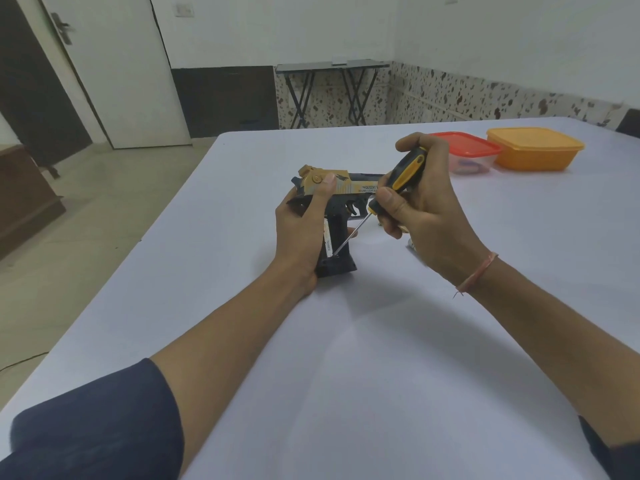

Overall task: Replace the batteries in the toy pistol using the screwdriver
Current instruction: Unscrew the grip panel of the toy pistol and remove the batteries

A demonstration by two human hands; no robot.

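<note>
- One toy pistol [360, 188], gold slide over a black frame. It sits above the white table [346, 358], barrel pointing right and grip pointing down toward me.
- One screwdriver [408, 169] with a black and yellow handle. Its thin metal shaft slants down and to the left, and the tip meets the side of the pistol grip near the bottom.
- My two hands are both busy. My left hand [303, 230] wraps around the back of the pistol grip, with the thumb pressed on the rear of the gold slide. My right hand [427, 216] curls around the screwdriver handle, with the thumb on its lower end.
- One reddish thread bracelet [476, 273] is on my right wrist.
- Two lidded containers stand at the far right of the table, just beside each other and well apart from the pistol.
- The nearer container [467, 152] is clear with a red lid. Something bluish shows through its wall, but I cannot tell what it is.
- The farther container [535, 150] is orange all over, and its contents are hidden.
- One small shiny object [412, 244] lies on the table under my right hand, too hidden to name.
- One dark folding table [332, 66] stands against the far wall.
</note>
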